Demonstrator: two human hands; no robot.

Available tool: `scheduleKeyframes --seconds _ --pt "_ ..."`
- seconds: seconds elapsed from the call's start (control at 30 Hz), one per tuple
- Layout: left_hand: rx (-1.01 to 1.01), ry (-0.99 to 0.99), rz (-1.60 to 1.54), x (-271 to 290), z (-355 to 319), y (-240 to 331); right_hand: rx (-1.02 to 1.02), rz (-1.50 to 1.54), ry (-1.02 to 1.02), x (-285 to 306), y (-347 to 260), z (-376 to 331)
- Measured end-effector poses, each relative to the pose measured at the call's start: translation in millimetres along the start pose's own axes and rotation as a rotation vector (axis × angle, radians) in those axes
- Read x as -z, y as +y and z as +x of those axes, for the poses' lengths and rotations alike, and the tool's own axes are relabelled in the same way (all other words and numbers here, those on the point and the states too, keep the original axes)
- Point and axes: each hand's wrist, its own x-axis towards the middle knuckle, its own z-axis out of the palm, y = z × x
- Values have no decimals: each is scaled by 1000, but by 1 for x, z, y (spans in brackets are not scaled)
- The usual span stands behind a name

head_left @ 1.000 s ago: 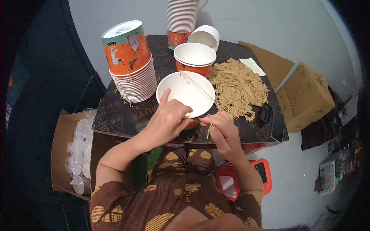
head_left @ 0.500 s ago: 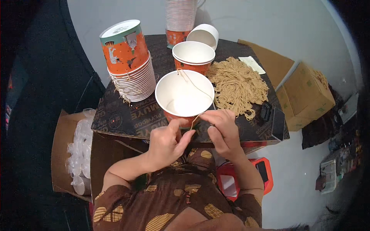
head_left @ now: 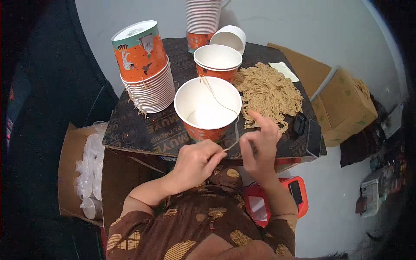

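An orange paper bucket [head_left: 210,135] with a white inside stands upright at the near table edge, its mouth up. A thin tan cord [head_left: 221,103] hangs from the bucket's far rim, crosses the inside and passes over the near right rim. My left hand [head_left: 197,160], in front of the bucket, pinches the cord's end between thumb and fingers. To the right of the bucket, my right hand [head_left: 263,149] is raised with its fingers apart and nothing in them. Just beyond it lies a heap of tan cords [head_left: 268,93].
Upside-down buckets with cords at their rims form a stack [head_left: 151,95] on the left. Behind are two nested buckets [head_left: 216,74], a bucket on its side [head_left: 234,37] and a tall stack [head_left: 202,17]. Cardboard boxes [head_left: 346,108] flank the dark table [head_left: 143,138].
My right hand has let go of the cord and moved right, its fingers spreading. My left hand has drawn the cord's end slightly down and to the right. The bucket stays in place.
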Motion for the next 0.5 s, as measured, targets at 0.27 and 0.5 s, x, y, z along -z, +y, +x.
scheduleKeyframes --seconds 0.27,0.5 --pt "-140 -228 248 13 4 11 -270 528 -283 0 -33 -17" --pt "-145 -215 168 28 14 8 -207 531 -246 -4 -17 -19"
